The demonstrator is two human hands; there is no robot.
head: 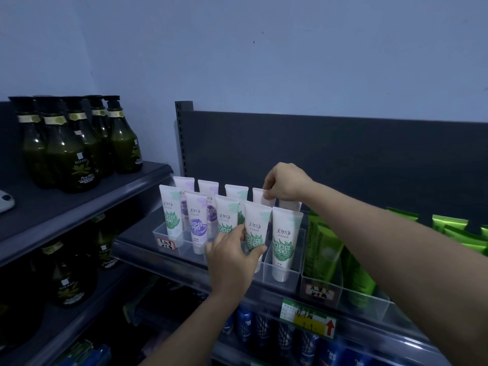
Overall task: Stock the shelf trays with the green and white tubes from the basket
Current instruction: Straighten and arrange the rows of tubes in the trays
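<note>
A clear plastic shelf tray [281, 282] holds several upright white tubes, some with green leaf prints, some purple. My left hand [232, 262] grips the lower part of a green and white tube [257, 228] standing in the front row. My right hand [284, 184] reaches over the back row and pinches the top edge of a white tube [260, 198] there. Another green and white tube [285, 241] stands at the front right of the tray. The basket is out of view.
Dark green pump bottles [74, 143] stand on the shelf at left. Green chamomile tubes [324, 249] fill a clear bin right of the tray. A dark back panel [343, 159] rises behind. Blue cans [245, 323] sit on the shelf below, behind a price label [307, 317].
</note>
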